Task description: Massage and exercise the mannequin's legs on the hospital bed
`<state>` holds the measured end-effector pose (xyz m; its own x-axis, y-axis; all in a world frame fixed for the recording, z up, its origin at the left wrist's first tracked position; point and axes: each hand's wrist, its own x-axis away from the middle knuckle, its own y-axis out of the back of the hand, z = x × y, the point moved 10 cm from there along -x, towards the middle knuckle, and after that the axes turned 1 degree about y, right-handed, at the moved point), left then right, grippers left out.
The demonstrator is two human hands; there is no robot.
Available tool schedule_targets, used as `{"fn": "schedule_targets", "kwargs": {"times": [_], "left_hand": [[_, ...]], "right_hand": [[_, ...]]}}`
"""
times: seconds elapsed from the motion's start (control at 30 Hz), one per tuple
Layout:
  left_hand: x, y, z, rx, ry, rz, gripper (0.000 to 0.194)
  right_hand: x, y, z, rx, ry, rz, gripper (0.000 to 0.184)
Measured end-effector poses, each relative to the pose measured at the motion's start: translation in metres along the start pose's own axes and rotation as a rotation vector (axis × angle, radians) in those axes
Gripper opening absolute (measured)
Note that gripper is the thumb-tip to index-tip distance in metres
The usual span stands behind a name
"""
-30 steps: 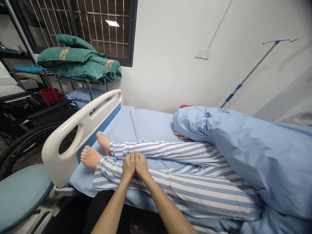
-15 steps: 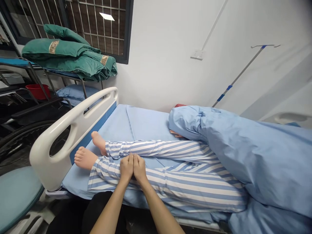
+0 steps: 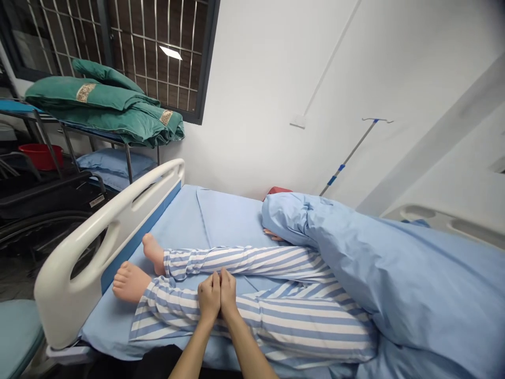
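Note:
My left hand (image 3: 209, 297) and my right hand (image 3: 228, 292) are closed into loose fists, held side by side and touching. No object shows in either one. Both are over the nearer leg, in blue-and-white striped trousers (image 3: 300, 321), of a manikin-like figure lying on the bed; whether they touch the cloth I cannot tell. The figure's bare feet (image 3: 132, 281) point toward the footboard, left of my hands. A light blue quilt (image 3: 355, 252) covers the upper body, and fingertips (image 3: 273, 235) of the figure peek out at its edge.
A white footboard (image 3: 59, 284) rises at the left end of the bed sheet (image 3: 232, 216). Beyond it stand a wheelchair (image 3: 51, 210), a red basin (image 3: 41, 156) and a folded green quilt (image 3: 114, 108) on a rack. An IV pole (image 3: 347, 158) leans by the wall; a teal stool (image 3: 18, 334) is at lower left.
The camera view has tilted up and turned slightly right, so the bed sits lower and farther left. My two fists stay together over the nearer leg.

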<state>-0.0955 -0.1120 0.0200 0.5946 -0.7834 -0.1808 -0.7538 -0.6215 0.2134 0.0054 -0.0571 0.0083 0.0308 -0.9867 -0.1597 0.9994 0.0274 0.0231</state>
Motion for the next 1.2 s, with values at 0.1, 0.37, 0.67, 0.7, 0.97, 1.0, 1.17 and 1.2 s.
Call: {"fn": "schedule_targets", "kwargs": {"times": [0.1,0.37,0.67,0.7,0.97,1.0,1.17,1.2], "left_hand": [[0.000,-0.001,0.000,-0.010,-0.003,-0.014,0.041],[0.005,0.002,-0.006,-0.047,-0.018,-0.032,0.042],[0.006,-0.005,-0.008,-0.103,-0.072,0.001,0.041],[0.006,-0.006,-0.008,-0.123,-0.069,0.001,0.042],[0.008,-0.010,-0.005,-0.092,-0.029,0.017,0.044],[0.007,-0.010,-0.005,-0.088,-0.020,0.023,0.043],[-0.007,-0.015,-0.013,-0.023,0.032,0.067,0.040],[-0.010,-0.015,-0.016,-0.004,0.044,0.052,0.040]], "right_hand": [[-0.002,0.003,-0.002,0.022,0.003,-0.020,0.041],[0.000,-0.001,-0.003,0.012,0.029,0.045,0.039],[0.011,-0.004,0.063,0.565,0.352,0.243,0.036],[0.010,-0.002,0.061,0.566,0.354,0.250,0.037],[0.003,0.005,0.021,0.428,0.246,0.251,0.038],[0.003,0.005,0.020,0.411,0.236,0.259,0.037],[-0.001,0.007,0.021,0.281,0.183,0.265,0.038],[-0.002,0.008,0.020,0.260,0.175,0.263,0.039]]}}
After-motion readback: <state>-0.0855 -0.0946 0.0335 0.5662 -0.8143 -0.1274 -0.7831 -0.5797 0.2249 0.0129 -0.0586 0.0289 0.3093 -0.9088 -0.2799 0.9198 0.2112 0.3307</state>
